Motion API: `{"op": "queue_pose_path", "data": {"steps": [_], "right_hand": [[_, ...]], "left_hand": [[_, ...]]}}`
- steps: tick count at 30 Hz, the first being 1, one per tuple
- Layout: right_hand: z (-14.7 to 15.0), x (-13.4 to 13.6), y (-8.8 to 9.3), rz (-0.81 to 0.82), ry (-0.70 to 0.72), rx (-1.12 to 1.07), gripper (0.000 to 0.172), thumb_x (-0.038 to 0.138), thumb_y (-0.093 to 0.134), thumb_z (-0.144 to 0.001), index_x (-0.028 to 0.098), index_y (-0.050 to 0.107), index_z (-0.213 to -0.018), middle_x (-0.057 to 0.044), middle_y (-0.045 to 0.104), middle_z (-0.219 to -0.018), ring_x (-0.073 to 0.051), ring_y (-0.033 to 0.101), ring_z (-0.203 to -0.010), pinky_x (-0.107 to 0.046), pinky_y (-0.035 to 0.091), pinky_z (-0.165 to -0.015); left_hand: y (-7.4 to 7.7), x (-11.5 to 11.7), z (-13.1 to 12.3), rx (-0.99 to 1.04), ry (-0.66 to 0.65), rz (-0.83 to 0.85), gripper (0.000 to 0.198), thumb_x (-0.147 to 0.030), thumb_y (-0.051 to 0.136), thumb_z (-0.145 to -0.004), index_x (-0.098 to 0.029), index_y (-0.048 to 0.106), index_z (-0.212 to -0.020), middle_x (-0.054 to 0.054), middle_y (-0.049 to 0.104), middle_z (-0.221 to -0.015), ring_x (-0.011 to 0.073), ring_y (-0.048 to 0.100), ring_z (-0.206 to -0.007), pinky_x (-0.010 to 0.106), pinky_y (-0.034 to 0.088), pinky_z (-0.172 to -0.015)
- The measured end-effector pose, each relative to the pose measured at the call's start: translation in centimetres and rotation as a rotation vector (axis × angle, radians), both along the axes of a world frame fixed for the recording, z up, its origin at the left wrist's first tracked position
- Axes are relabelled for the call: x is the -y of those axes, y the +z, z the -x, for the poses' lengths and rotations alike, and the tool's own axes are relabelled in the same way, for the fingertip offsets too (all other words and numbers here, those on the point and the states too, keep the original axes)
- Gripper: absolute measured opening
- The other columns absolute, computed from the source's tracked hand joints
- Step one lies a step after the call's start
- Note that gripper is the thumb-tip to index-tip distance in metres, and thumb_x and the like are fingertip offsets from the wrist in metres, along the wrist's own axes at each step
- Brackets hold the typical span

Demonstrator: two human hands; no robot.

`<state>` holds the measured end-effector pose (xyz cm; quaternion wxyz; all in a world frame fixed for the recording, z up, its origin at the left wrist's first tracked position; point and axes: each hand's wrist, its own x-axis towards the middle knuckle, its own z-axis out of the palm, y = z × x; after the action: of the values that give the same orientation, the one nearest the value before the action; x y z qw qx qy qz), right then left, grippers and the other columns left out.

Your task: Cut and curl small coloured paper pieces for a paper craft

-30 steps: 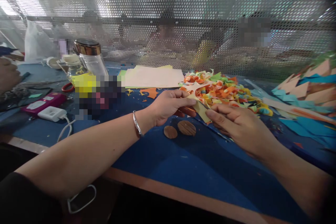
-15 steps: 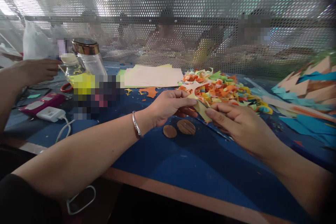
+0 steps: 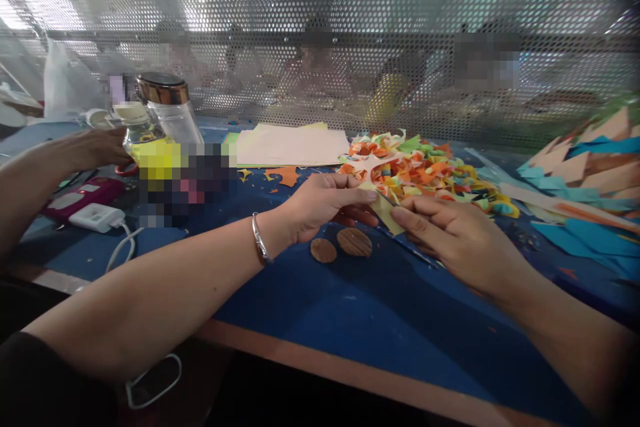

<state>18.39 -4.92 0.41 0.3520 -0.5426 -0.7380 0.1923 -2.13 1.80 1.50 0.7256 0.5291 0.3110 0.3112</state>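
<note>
My left hand pinches a pale yellow piece of paper between thumb and fingers, just above the blue table. My right hand is closed on the same paper from the right, and something thin and dark pokes out beneath it; I cannot make out what it is. Two brown round discs lie flat on the table directly below my left hand. Right behind both hands sits a heap of coloured paper scraps.
A clear jar with a gold lid stands at the back left, where another person's hand reaches toward it. Cream paper sheets lie behind. Blue and tan paper strips pile up at right. A white charger lies left.
My hands and the paper have hardly moved. The other person's hand at the left has come further in, lower and nearer the jar.
</note>
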Motion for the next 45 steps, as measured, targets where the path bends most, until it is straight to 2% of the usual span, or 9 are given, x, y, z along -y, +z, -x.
{"op": "queue_pose_path", "data": {"steps": [17,22,28,45], "right_hand": [[0.01,0.12,0.29,0.032,0.001,0.007,0.066,0.082,0.051,-0.092,0.023,0.045,-0.062,0.003,0.039,-0.054,-0.012,0.036,-0.048,-0.03,0.028,-0.045],[0.0,0.07,0.26,0.041,-0.004,0.015,0.065,0.08,0.05,-0.093,0.023,0.048,-0.063,0.002,0.042,-0.055,-0.013,0.038,-0.05,-0.029,0.031,-0.046],[0.01,0.07,0.3,0.015,0.011,0.023,0.064,0.079,0.051,-0.094,0.023,0.047,-0.062,0.003,0.04,-0.054,-0.012,0.037,-0.049,-0.029,0.029,-0.045],[0.11,0.22,0.42,0.076,-0.012,0.003,0.063,0.079,0.053,-0.093,0.023,0.049,-0.064,0.002,0.043,-0.055,-0.014,0.039,-0.052,-0.032,0.031,-0.051]], "left_hand": [[-0.34,-0.36,0.23,0.0,-0.052,-0.034,0.027,-0.025,0.089,-0.078,-0.014,0.065,-0.075,0.001,0.072,-0.068,0.0095,0.07,-0.065,0.021,0.038,-0.06],[-0.25,-0.3,0.22,-0.01,-0.05,-0.03,0.026,-0.023,0.088,-0.078,-0.014,0.064,-0.074,0.001,0.071,-0.068,0.0091,0.068,-0.064,0.022,0.037,-0.061],[-0.31,-0.25,0.16,-0.003,-0.064,-0.018,0.027,-0.022,0.088,-0.076,-0.015,0.062,-0.072,0.001,0.071,-0.069,0.0095,0.068,-0.065,0.024,0.036,-0.062],[-0.32,-0.5,0.05,0.03,-0.083,0.048,0.031,-0.021,0.094,-0.068,-0.014,0.064,-0.07,0.0,0.071,-0.067,0.0097,0.069,-0.062,0.023,0.042,-0.061]]}}
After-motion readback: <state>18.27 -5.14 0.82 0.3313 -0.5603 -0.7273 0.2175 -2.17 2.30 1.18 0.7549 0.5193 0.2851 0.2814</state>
